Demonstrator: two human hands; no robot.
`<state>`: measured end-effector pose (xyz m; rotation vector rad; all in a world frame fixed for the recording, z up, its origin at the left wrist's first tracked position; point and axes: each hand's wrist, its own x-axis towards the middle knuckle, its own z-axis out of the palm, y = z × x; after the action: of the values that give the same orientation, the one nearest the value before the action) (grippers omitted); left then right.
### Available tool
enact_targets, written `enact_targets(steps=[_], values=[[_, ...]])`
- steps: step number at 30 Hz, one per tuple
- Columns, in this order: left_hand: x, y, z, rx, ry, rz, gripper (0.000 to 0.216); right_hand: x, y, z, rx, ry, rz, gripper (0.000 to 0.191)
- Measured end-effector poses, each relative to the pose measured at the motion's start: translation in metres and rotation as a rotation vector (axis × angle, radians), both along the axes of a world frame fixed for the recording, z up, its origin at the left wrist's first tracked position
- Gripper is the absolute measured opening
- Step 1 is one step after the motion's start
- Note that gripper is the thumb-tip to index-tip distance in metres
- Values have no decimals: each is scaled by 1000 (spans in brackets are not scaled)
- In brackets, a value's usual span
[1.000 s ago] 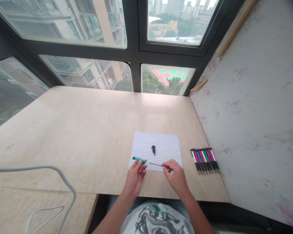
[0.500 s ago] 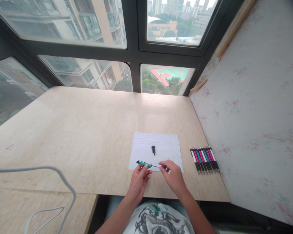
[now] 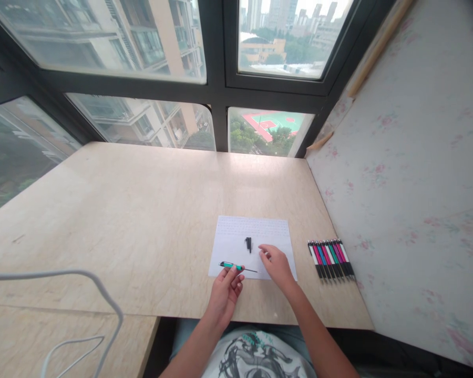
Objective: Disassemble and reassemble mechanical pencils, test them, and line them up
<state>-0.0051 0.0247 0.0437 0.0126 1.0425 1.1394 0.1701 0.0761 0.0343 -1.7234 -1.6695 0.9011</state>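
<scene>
Between the thumb and fingers of my left hand (image 3: 226,290) is a green pen barrel (image 3: 232,266) with a black clip end pointing left. A thin dark refill (image 3: 250,270) sticks out of its right end. My right hand (image 3: 276,265) hovers over the right part of the paper, fingers slightly curled and apart, with nothing visible in them. Just left of its fingertips lie small black pen parts (image 3: 248,244), side by side on the white paper (image 3: 228,247). Lines of handwriting cover the paper's upper part.
To the right, a row of several colored pens (image 3: 331,260) lies beside the floral-papered wall (image 3: 410,210). A grey cable (image 3: 90,275) loops over the table (image 3: 142,220) at the lower left. Dark-framed windows (image 3: 216,89) border the far edge.
My right hand has left the refill's tip and moved up toward the black pen parts. My left hand stays nearly still, holding the green pen barrel.
</scene>
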Motion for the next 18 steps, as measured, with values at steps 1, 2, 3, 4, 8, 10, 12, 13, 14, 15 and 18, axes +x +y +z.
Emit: enact_targets(steps=[1,2,3,4,8,10,12,13,14,15,18], values=[[0,0,0,-6,-4,4,13,-2,5,-4,6,-90,15,26],[-1,0,0,-9,-4,8,13,-5,9,-7,6,-175,33,28],[-2,0,0,-11,-2,10,13,-8,12,-9,0,-249,47,30],[-3,0,0,-12,1,12,12,-11,15,-11,-7,-312,57,31],[-8,-1,0,-21,18,8,11,-18,20,-12,-35,-467,78,30],[-9,-2,-2,-23,30,-1,11,-19,21,-13,-38,-487,87,29],[-10,-2,-4,-23,37,-7,11,-19,22,-14,-25,-474,96,26],[-10,-2,-6,-24,38,-9,11,-19,22,-15,-16,-459,96,24],[-9,-2,-6,-25,37,-9,10,-19,22,-16,-7,-440,92,22],[-9,-1,-7,-26,37,-8,10,-18,21,-17,-2,-417,84,20],[-9,0,-8,-27,40,-3,9,-14,19,-17,21,-330,45,15]])
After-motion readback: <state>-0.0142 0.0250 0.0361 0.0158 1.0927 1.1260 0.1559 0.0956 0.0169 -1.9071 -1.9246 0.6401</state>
